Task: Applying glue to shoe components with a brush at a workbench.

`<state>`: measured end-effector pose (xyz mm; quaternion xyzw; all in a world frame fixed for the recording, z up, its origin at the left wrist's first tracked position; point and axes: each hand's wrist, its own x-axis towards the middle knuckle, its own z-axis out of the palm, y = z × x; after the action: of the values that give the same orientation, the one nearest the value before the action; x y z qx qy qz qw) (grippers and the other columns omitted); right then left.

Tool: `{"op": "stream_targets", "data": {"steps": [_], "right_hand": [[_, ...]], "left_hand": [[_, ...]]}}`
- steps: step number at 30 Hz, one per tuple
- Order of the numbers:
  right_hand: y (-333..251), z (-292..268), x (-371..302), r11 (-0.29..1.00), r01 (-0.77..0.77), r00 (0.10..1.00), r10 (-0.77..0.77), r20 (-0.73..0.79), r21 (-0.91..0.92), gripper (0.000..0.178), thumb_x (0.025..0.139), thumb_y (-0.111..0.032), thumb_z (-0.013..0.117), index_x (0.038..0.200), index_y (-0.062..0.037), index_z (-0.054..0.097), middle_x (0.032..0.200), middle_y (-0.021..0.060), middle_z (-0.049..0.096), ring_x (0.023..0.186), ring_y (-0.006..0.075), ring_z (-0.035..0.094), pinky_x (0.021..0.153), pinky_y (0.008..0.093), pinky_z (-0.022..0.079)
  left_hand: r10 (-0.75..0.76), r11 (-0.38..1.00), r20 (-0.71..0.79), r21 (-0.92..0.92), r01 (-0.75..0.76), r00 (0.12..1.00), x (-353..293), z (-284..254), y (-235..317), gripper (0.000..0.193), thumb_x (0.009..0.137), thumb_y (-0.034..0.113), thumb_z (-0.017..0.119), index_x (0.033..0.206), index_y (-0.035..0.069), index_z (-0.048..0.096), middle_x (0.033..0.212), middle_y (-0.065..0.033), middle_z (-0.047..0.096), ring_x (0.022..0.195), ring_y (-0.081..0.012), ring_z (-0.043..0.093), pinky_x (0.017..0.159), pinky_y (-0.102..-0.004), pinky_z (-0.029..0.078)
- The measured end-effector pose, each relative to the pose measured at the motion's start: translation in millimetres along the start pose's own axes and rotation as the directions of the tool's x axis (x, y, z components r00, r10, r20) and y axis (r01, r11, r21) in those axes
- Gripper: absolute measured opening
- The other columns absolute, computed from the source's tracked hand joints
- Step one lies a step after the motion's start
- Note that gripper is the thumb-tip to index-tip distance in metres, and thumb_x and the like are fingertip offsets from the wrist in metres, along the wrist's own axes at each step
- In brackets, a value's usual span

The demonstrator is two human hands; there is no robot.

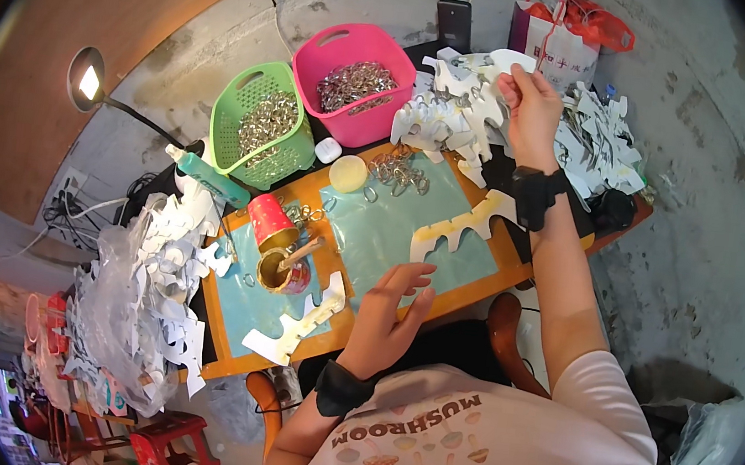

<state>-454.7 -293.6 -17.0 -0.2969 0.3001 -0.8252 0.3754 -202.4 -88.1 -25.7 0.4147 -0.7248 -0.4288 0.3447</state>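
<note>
My right hand (534, 108) reaches to the far right of the table, thumb and fingers pinched at the edge of a white cut-out piece (510, 59) on top of a heap of similar pieces (445, 117). My left hand (389, 312) hovers over the near table edge, fingers apart and holding nothing. Just beyond it, a scalloped white strip with a yellowish coating (458, 228) lies on the teal sheet (380, 243). Another such strip (300, 323) rests left of my left hand. Near that one stands an open pot (280, 272) with a brush (304, 250) in it.
Green (284, 163) and pink (368, 126) baskets of metal rings stand at the back. Loose rings (401, 171) lie by a round yellowish lid (348, 174). A red cup (271, 221), teal bottle (213, 179) and lamp (89, 83) are leftward. White pieces fill a plastic bag (113, 295).
</note>
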Motion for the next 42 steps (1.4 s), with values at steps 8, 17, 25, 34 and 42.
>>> {"op": "stream_targets", "data": {"steps": [8,17,25,34,42], "right_hand": [[-11,3,1,0.957,0.032,0.997,-0.010,0.076,-0.287,0.015,0.084,-0.008,0.065,0.094,0.0036,0.065,0.073,0.0035,0.062,0.057,0.0086,0.057,0.048,0.0211,0.047],[-12,-46,47,0.966,0.110,0.991,-0.124,-0.046,-0.234,0.008,0.085,-0.008,0.065,0.088,-0.0001,0.064,0.074,0.0004,0.060,0.061,0.0064,0.054,0.061,0.0200,0.048],[-21,-43,53,0.997,0.081,0.997,-0.081,-0.001,0.012,0.011,0.088,-0.006,0.062,0.098,-0.0008,0.062,0.088,0.0033,0.062,0.076,0.0112,0.061,0.071,0.0241,0.054],[-17,-19,60,0.959,-0.035,0.974,-0.030,0.224,0.282,0.005,0.091,-0.007,0.058,0.096,-0.0048,0.058,0.089,0.0047,0.063,0.082,0.0153,0.063,0.080,0.0300,0.056],[-15,-15,77,0.997,-0.077,0.966,0.067,0.250,0.032,0.007,0.092,-0.008,0.056,0.099,-0.0051,0.055,0.093,0.0052,0.063,0.088,0.0187,0.064,0.082,0.0362,0.056]], "left_hand": [[-0.012,0.990,-0.036,-0.140,0.007,0.999,7,4,-14,0.025,0.092,0.011,0.054,0.113,-0.004,0.055,0.104,-0.0179,0.061,0.092,-0.0257,0.063,0.079,-0.0319,0.048],[-0.047,0.995,-0.003,-0.091,0.046,0.999,7,4,-16,0.024,0.094,0.011,0.052,0.114,-0.002,0.055,0.107,-0.0110,0.063,0.099,-0.0193,0.062,0.084,-0.0293,0.047],[-0.005,0.995,-0.032,-0.102,0.002,0.999,11,9,-13,0.022,0.091,0.009,0.055,0.110,-0.003,0.055,0.102,-0.0164,0.062,0.091,-0.0253,0.063,0.079,-0.0317,0.048],[-0.004,0.994,-0.019,-0.110,0.002,1.000,11,11,-14,0.022,0.091,0.008,0.055,0.110,-0.003,0.056,0.102,-0.0151,0.063,0.094,-0.0235,0.062,0.081,-0.0309,0.047],[-0.010,0.995,-0.002,-0.103,0.010,1.000,13,9,-9,0.023,0.092,0.007,0.053,0.113,-0.002,0.056,0.104,-0.0116,0.064,0.099,-0.0191,0.062,0.086,-0.0293,0.046]]}}
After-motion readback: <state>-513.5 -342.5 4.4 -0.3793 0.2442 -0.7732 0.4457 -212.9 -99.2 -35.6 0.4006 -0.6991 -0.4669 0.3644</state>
